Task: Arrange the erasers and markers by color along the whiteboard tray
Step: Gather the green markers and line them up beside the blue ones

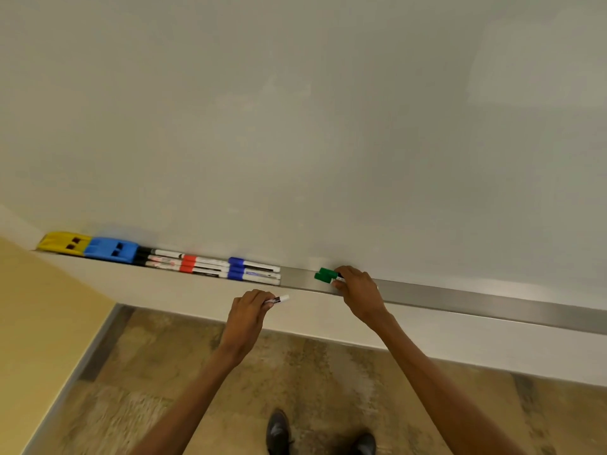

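White whiteboard (295,126) above steel tray (460,298), mottled tan floor (295,372); right hand (356,285) pinching green-capped markers (325,275) on tray, left hand (251,307) closed round white marker (281,299)

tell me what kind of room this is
Probably a classroom or meeting room. A large whiteboard fills the wall, with a metal tray along its bottom edge holding erasers and dry-erase markers. Below is a patterned floor.

Left hand (248,309) fingers curled closed, forearm angled up, right hand (359,288) fingers pinched, arm stretched forward
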